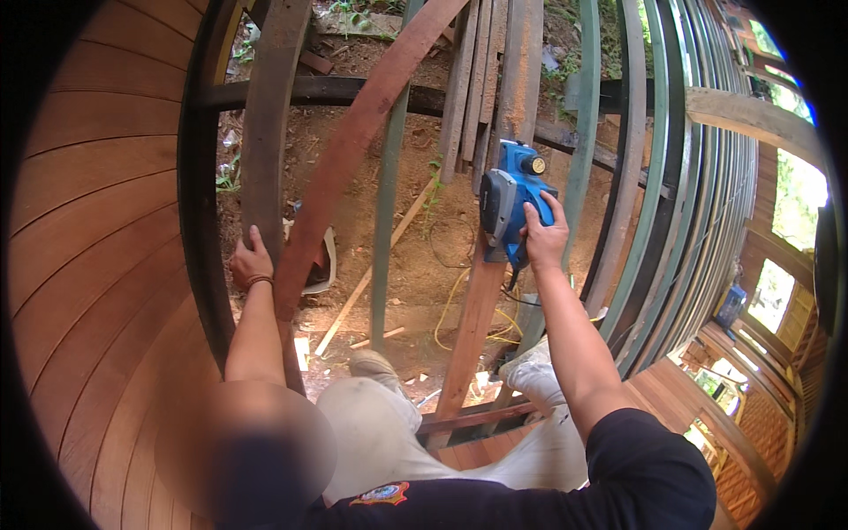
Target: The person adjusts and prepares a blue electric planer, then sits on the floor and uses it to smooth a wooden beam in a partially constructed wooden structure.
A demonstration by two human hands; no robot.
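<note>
My right hand [545,231] is closed round the handle of a blue electric hand planer [512,199]. The planer sits on a long wooden beam [470,340], whose surface is reddish and smooth on the near side and strewn with shavings beyond the tool. Off to the left, my left hand [253,263] grips the near part of a dark brown plank [268,132], thumb pointing up along it. Right beside that hand, a reddish board [353,141] slants across the frame.
Green and dark joists [583,132] run lengthwise over bare soil [415,212]. A yellow cord [442,314] lies below, near my shoes [375,367]. Wooden planking [106,212] curves along the left; narrow boards [473,79] are stacked beside the beam. A pale timber [751,119] juts in at right.
</note>
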